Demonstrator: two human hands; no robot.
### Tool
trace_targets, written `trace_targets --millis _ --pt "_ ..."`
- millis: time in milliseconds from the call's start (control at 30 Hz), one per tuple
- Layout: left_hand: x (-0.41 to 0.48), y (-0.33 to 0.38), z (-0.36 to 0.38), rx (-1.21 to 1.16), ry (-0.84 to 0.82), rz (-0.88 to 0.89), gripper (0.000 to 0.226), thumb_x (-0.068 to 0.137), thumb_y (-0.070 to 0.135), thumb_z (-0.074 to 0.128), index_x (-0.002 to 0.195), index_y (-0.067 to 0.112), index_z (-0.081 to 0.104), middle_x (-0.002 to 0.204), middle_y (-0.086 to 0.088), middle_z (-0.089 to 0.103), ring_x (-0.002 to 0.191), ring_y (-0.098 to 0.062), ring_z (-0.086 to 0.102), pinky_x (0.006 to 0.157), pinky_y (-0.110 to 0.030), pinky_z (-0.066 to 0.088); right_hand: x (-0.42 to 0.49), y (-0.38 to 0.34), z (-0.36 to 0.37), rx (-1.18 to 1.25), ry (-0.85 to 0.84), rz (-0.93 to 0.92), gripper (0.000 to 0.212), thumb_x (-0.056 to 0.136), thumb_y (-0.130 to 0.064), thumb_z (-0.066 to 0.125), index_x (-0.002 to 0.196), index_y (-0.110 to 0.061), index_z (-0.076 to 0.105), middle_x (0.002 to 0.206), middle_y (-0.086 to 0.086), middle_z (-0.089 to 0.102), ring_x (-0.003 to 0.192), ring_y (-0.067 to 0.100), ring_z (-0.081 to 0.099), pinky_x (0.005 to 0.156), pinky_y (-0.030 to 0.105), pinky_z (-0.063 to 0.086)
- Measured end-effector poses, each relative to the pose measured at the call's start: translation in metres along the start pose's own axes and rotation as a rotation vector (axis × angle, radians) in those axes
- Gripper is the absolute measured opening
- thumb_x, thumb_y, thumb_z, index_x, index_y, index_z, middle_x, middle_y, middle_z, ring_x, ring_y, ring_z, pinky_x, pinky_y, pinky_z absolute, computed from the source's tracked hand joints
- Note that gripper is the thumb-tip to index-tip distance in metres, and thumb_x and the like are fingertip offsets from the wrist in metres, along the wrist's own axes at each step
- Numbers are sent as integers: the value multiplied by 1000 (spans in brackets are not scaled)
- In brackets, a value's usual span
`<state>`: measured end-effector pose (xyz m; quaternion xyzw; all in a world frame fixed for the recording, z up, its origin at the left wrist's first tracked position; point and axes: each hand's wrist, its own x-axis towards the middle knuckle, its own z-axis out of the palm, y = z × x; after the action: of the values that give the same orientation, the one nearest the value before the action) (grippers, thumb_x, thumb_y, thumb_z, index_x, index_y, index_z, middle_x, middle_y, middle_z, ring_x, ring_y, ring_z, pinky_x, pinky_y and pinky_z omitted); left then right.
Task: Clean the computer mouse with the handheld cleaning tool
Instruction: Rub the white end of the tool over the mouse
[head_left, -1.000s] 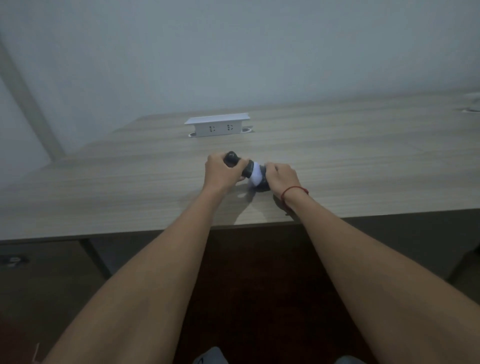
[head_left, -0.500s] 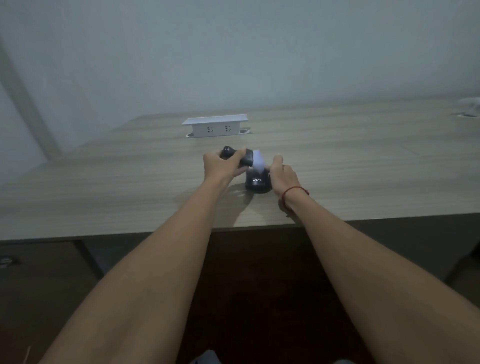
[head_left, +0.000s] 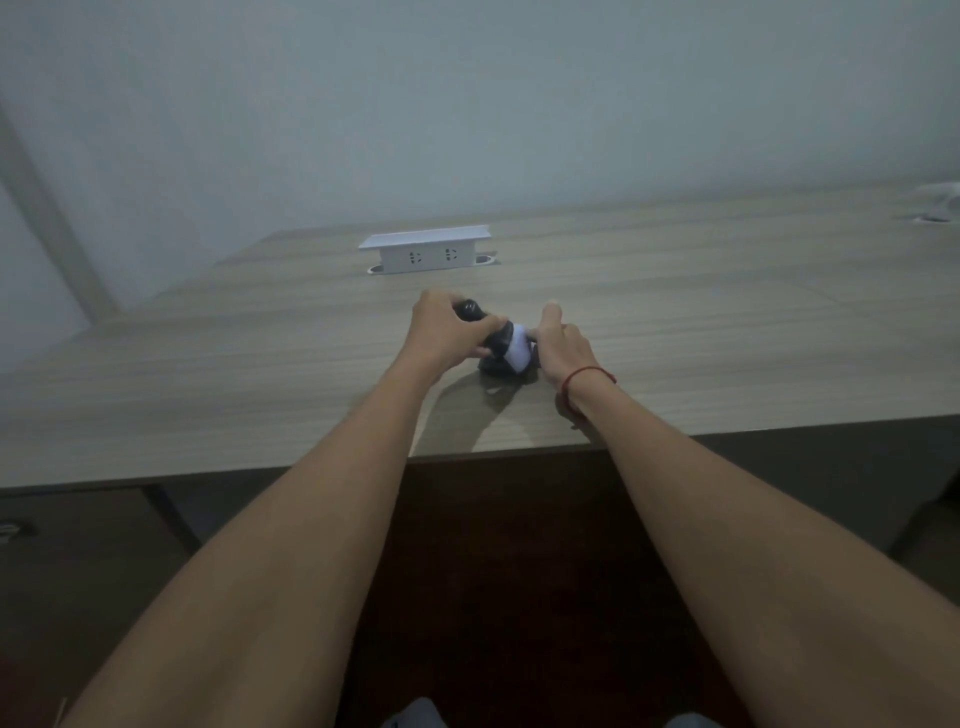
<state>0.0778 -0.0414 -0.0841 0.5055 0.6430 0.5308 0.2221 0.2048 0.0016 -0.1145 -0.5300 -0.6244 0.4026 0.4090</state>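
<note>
A black computer mouse (head_left: 497, 370) lies on the wooden desk (head_left: 675, 332), mostly covered by the tool and my hands. My left hand (head_left: 445, 335) is shut on the handheld cleaning tool (head_left: 480, 325), a dark handle with a white head (head_left: 518, 349) that presses on the top of the mouse. My right hand (head_left: 563, 348), with a red string at the wrist, holds the mouse at its right side, with the index finger raised.
A white socket box (head_left: 427, 254) stands on the desk behind my hands. A pale object (head_left: 940, 205) lies at the far right edge. The desk's front edge (head_left: 493, 449) runs just below my wrists. A wall rises behind the desk.
The white head of the tool has slid back and forth over the mouse, now lower and nearer its near end. My right hand shifted slightly along the mouse's side.
</note>
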Motion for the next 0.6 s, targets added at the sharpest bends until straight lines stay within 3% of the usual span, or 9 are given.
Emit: trace_targets --millis 133,233,267,333,400,433,533,600 --pt "7 1 -13 18 122 14 20 80 6 75 85 -11 66 82 -16 65 75 -25 68 54 -21 60 -2 1 0 -32 -23 -36 59 98 -42 23 110 -2 65 113 21 59 103 31 52 80 31 32" --pt "12 -6 -15 -19 186 17 22 82 9 74 68 0 60 73 -11 62 73 -23 68 56 -23 61 -3 7 -1 -57 -56 -104 45 92 -47 42 85 -12 70 81 5 60 82 24 54 66 32 38" --pt "13 -9 -14 0 172 20 23 83 10 73 68 -2 60 73 -13 63 73 -25 68 57 -27 62 -5 9 0 -51 -68 -128 42 87 -52 51 85 -15 70 80 0 62 80 19 56 66 29 43" --pt "17 -16 -13 173 131 56 25 84 15 73 76 -7 64 81 -20 68 76 -31 70 63 -37 62 -10 11 3 -92 -96 -167 56 67 -65 65 101 -20 70 95 -6 66 88 12 60 76 29 52" --pt "20 -17 -18 389 107 98 27 84 23 72 79 -1 61 84 -18 66 78 -31 65 66 -34 52 -10 13 4 -121 -117 -172 72 53 -67 72 111 -23 64 106 -6 64 97 12 59 81 32 54" --pt "21 -15 -21 436 112 117 27 84 25 71 79 2 60 83 -17 64 79 -31 63 66 -33 48 -10 13 4 -111 -122 -168 72 54 -61 75 114 -22 62 110 -4 63 101 14 59 82 31 54" --pt "26 -9 -22 357 81 167 29 86 24 71 84 -4 62 87 -22 66 78 -35 69 68 -44 59 -6 14 2 -51 -142 -155 78 65 -40 82 133 -17 49 131 2 55 118 20 54 79 22 51" --pt "28 -6 -18 312 79 186 29 89 24 68 89 -4 63 86 -20 66 75 -33 70 70 -47 60 -3 16 2 -19 -148 -146 91 66 -34 84 142 -15 37 143 6 47 126 22 49 94 31 49"
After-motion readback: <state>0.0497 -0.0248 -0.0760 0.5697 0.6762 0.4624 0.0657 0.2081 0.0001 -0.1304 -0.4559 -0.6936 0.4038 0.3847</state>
